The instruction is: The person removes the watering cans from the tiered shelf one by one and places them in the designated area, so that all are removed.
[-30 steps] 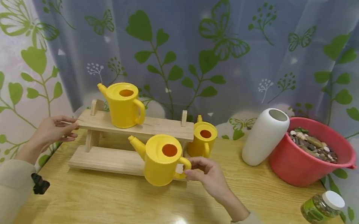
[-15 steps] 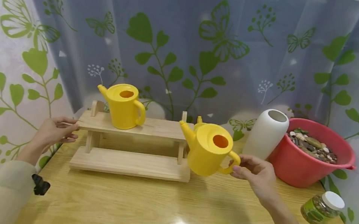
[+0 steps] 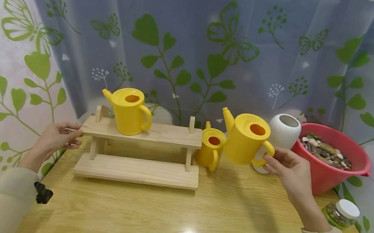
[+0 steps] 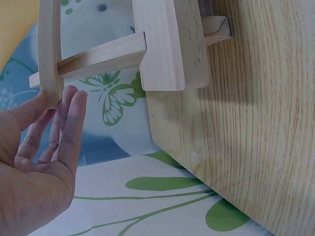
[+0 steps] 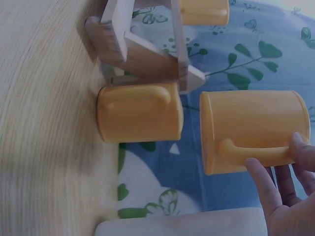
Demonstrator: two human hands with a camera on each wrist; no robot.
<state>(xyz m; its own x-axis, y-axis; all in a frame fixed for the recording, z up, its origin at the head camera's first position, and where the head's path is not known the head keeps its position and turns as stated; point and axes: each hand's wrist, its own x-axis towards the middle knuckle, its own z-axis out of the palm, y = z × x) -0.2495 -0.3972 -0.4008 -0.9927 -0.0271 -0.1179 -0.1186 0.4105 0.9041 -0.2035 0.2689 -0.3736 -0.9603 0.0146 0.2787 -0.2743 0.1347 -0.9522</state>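
Note:
My right hand [image 3: 291,171] grips the handle of a yellow watering can [image 3: 241,145], holding it above the table with its spout pointing up and left. The right wrist view shows the thumb and fingers on the can's handle [image 5: 261,156]. At the left, my left hand [image 3: 54,140] pinches the end of the upper board of a two-tier wooden shelf [image 3: 170,135], thumb on one face and fingers on the other. Another yellow watering can [image 3: 125,118] stands on that upper board. A third one [image 3: 207,154] sits on the table against the shelf's right end.
A white vase [image 3: 284,131] stands behind the raised can, partly hidden. Beside it is a red bucket [image 3: 311,168] of pebbles. A white-lidded jar [image 3: 341,213] is near the table's right edge, behind my right forearm. A patterned curtain [image 3: 190,34] hangs behind.
My right hand has carried the watering can from in front of the lower board to the right and back, past the can on the table. My left hand has stayed at the shelf.

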